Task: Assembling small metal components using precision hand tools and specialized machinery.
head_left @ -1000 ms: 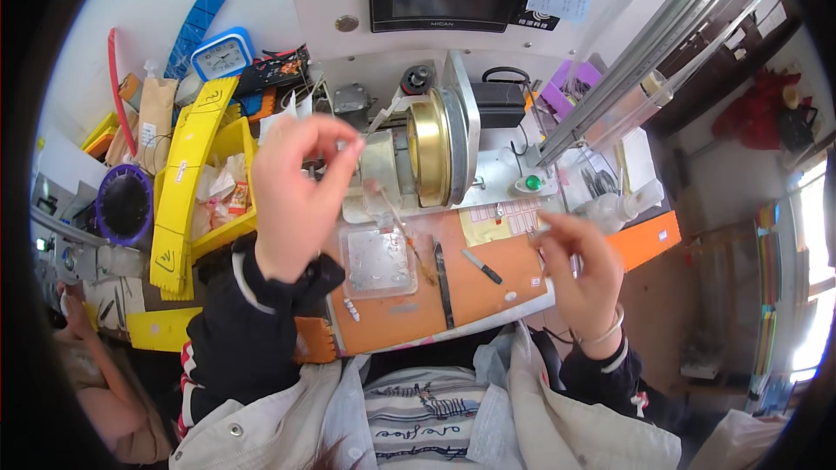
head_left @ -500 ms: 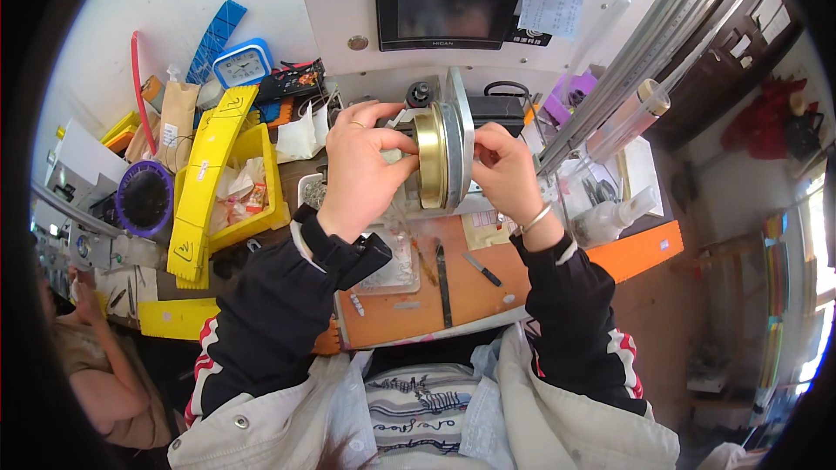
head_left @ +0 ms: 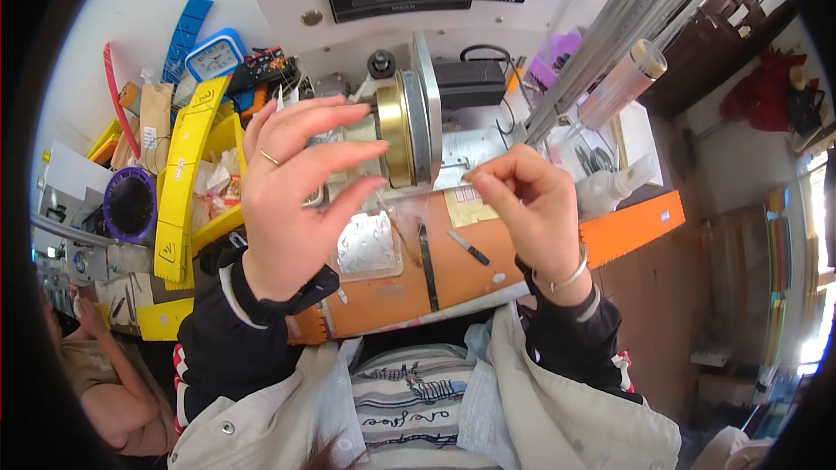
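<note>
A brass ring (head_left: 394, 137) stands upright against a grey metal disc (head_left: 423, 113) on the machine in front of me. To its left is my left hand (head_left: 300, 178), open, fingers apart and curved, with the fingertips close to the ring's side; whether they touch it I cannot tell. On the other side of the disc, apart from it, my right hand (head_left: 531, 204) is closed in a pinch at thumb and forefinger. What that pinch holds, if anything, is too small to make out. Below the hands lies a clear tray (head_left: 370, 248) on the orange worktop (head_left: 383, 303).
A knife (head_left: 468, 246) and a black strip (head_left: 428, 270) lie on the worktop. On the left are yellow curved strips (head_left: 185, 178), a yellow bin (head_left: 228, 135) and a blue clock (head_left: 215, 54). A clear bottle (head_left: 614, 184) stands right. Another person (head_left: 113, 374) sits far left.
My left hand has come away from the brass ring to the left, its fingers spreading. The right hand has left the disc, moving down and right in a pinch. The view has shifted.
</note>
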The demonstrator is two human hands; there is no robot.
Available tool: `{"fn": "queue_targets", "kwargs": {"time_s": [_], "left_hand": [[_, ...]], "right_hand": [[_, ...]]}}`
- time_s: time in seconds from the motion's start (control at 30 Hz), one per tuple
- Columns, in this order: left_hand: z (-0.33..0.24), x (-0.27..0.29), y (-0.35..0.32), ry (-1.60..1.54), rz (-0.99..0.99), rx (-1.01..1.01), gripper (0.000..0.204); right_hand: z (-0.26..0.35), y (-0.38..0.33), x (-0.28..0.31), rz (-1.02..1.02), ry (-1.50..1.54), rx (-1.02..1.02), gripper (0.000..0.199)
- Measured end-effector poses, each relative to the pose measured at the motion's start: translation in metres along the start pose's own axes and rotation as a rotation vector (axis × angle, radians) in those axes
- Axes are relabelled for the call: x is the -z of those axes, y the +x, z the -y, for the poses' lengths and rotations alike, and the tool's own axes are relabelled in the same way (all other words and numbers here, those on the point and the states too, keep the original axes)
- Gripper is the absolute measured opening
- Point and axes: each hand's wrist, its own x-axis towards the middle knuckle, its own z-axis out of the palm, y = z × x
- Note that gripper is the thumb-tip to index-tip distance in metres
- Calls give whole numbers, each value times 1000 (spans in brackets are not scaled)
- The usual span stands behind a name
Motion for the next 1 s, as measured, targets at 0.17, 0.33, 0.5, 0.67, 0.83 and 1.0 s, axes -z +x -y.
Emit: {"fn": "queue_targets", "kwargs": {"time_s": [0.17,0.33,0.5,0.67,0.83,1.0], "left_hand": [[-45,16,20,-17,159,-208,32],[-45,12,22,-107,225,-229,20],[-49,9,15,-232,257,-153,14],[-38,20,8,20,178,-131,15],[-8,33,-8,194,79,-59,14],[-7,29,-8,245,84,-122,14]], "right_hand": [[37,-23,2,137,81,159,5],[45,-32,9,179,101,161,7],[42,-39,11,198,128,161,10],[11,-23,21,-72,-73,90,35],[-36,-4,61,-348,-423,119,36],[-36,23,59,-324,-590,276,35]]}}
